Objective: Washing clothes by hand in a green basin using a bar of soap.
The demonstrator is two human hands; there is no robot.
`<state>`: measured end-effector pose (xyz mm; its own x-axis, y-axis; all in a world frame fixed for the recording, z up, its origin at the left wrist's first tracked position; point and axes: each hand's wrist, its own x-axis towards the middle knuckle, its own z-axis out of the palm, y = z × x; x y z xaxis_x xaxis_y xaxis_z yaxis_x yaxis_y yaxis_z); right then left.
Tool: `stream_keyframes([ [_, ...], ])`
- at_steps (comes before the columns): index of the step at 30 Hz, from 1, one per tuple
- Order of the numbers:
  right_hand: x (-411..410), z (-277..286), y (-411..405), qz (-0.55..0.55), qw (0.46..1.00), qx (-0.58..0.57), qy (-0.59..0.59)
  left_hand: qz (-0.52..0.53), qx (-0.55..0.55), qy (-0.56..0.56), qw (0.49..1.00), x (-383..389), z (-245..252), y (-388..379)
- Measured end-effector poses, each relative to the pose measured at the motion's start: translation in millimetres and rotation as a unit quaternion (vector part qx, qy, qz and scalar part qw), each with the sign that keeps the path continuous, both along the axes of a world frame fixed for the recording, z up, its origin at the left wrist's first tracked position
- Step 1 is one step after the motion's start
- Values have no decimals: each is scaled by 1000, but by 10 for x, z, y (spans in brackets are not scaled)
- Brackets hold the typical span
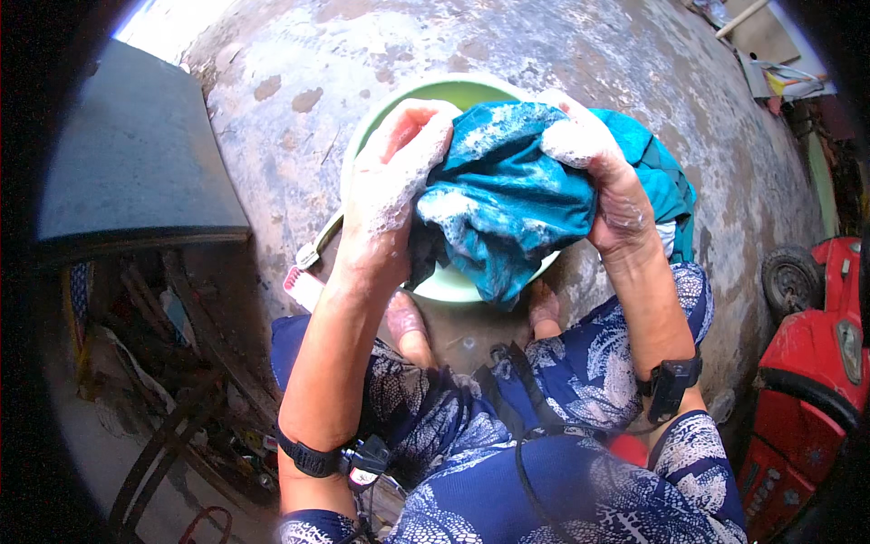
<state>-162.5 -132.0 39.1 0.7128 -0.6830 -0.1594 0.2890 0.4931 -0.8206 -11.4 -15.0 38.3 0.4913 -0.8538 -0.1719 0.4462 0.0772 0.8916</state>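
Bunched teal cloth [510, 197], streaked with white suds, is held up between both hands over a pale green plastic basin [452, 285]. My left hand [401, 163], covered in foam, grips the cloth's left side. On the right side, my right hand [598, 163] closes on the same cloth, with foam on its thumb and fingers. More teal fabric [656, 170] lies just beyond my right hand, to the right of the basin; whether it is part of the held cloth cannot be told. The basin's inside is mostly hidden by the cloth and hands.
A scrubbing brush [302, 285] lies on the concrete floor [292, 136] left of the basin. My feet are close to the basin's near side. A grey slab [143, 149] stands at the left over stacked clutter. A red toy car [809, 367] is at the right.
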Motion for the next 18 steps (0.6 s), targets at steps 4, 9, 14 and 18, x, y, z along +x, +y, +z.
stream_keyframes([
  [4,-6,3,-63,92,994,-43,27,9,-1,29,1000,26,20,35],
  [9,27,99,-86,95,980,-147,96,-121,33,-24,992,47,134,138],
  [14,17,111,-148,106,963,-213,129,-135,-18,-28,990,-11,117,118],
  [18,99,176,-10,118,884,-426,151,-146,23,-170,974,-22,55,129],
])
